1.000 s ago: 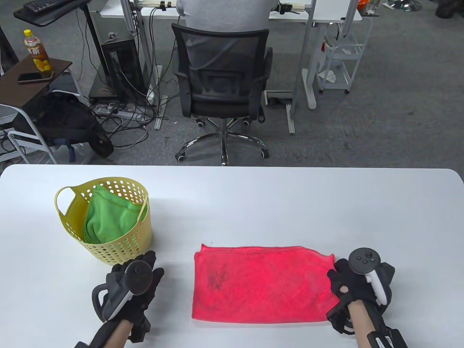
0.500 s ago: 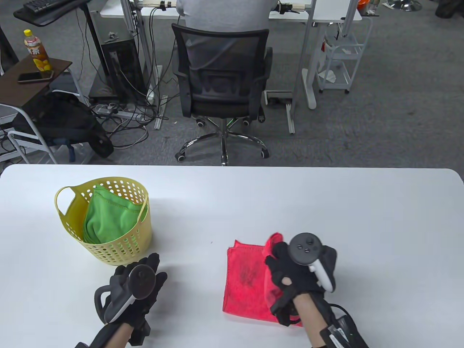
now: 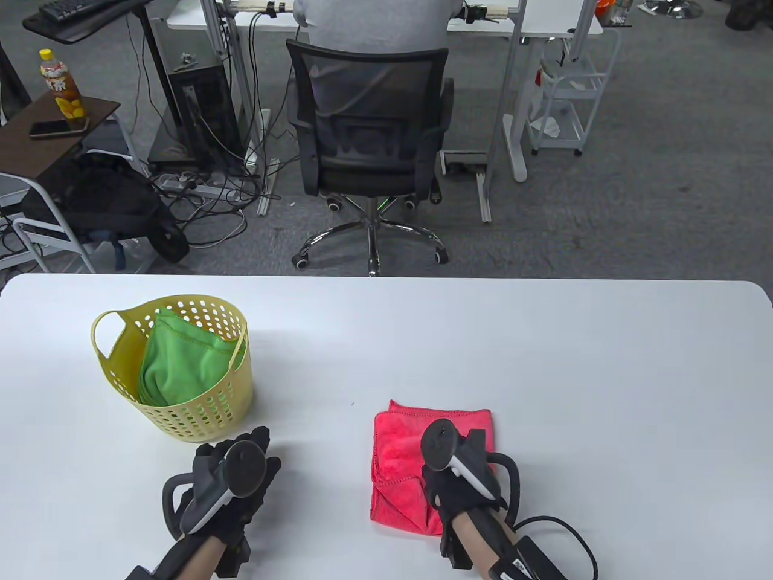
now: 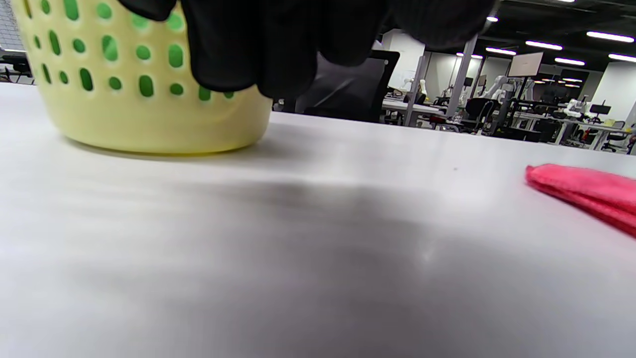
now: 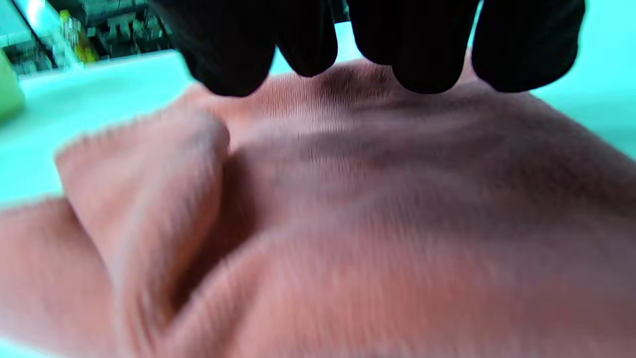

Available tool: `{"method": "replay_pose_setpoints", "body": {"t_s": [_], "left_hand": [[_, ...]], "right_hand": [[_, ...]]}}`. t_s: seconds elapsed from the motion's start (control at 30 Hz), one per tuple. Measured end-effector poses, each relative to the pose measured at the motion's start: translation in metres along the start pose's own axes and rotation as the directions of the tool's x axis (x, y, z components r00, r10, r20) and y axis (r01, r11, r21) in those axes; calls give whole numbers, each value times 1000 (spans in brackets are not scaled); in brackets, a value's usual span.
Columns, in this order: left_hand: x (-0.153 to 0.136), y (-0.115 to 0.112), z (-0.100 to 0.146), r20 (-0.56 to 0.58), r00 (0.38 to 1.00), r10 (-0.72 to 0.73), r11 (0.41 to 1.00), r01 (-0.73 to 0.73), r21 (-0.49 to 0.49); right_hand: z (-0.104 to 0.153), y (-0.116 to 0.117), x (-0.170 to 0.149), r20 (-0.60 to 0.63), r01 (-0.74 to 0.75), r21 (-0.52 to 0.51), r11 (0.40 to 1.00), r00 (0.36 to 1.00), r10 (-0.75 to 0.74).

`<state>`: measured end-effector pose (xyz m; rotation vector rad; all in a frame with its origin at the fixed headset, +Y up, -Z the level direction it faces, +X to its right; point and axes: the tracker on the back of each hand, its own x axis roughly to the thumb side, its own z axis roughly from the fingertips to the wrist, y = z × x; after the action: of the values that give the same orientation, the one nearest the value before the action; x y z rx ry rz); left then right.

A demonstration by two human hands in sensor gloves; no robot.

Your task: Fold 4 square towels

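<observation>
Though folded into a fuzzy square near the table's (image 3: 543,338) front edge, the red towel (image 3: 401,447) stays rumpled; the right hand (image 3: 459,483) rests flat on it, gripping nothing. The left hand (image 3: 232,483) lies open beside the perforated yellow basket (image 3: 199,417) of green towels (image 3: 181,362).

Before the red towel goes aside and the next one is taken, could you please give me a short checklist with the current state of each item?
1. Red towel folded into a compact square: ok.
2. Edges aligned: not ok, a rumpled flap shows at its near left corner.
3. Right hand rests on the towel: ok.
4. Left hand free, holding nothing: ok.
5. Green towel waiting in the yellow basket: ok.
6. How many towels remain in the basket: cannot tell.
</observation>
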<state>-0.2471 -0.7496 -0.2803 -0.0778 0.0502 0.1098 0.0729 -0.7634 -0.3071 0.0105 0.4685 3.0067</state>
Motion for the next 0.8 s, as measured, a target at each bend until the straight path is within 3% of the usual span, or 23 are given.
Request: {"method": "replay_pose_setpoints", "body": {"t_s": [0.1, 0.17, 0.23, 0.27, 0.33, 0.4, 0.5, 0.6, 0.73, 0.8], "left_hand": [[0, 1, 2, 0, 1000, -1, 1000, 1, 16], [-1, 2, 3, 0, 1000, 4, 1000, -4, 25], [-1, 2, 3, 0, 1000, 8, 1000, -8, 26], [-1, 2, 3, 0, 1000, 8, 1000, -8, 24], [0, -1, 1, 0, 1000, 1, 1000, -1, 9], [1, -3, 0, 1, 1000, -10, 1000, 10, -1], [2, -5, 0, 5, 1000, -21, 1000, 21, -6], [3, -5, 0, 9, 1000, -23, 1000, 23, -7], [3, -5, 0, 12, 1000, -26, 1000, 27, -13], [4, -7, 0, 15, 999, -30, 999, 30, -21]], "right_hand": [[4, 4, 8, 59, -50, 49, 998, 997, 47], [7, 4, 10, 173, 39, 218, 975, 982, -78], [9, 0, 7, 202, 150, 294, 944, 956, -214], [10, -2, 4, 194, 169, 272, 947, 955, -226], [9, -10, -8, 112, 164, 74, 984, 979, -171], [6, -9, -15, 23, 76, -41, 996, 997, -75], [2, 2, -12, -4, -48, 11, 999, 999, 48], [4, 13, 0, 52, -36, 92, 995, 998, 31], [10, 18, 12, 86, -47, 60, 997, 995, 42], [4, 23, 9, 82, -44, 131, 990, 996, 33]]}}
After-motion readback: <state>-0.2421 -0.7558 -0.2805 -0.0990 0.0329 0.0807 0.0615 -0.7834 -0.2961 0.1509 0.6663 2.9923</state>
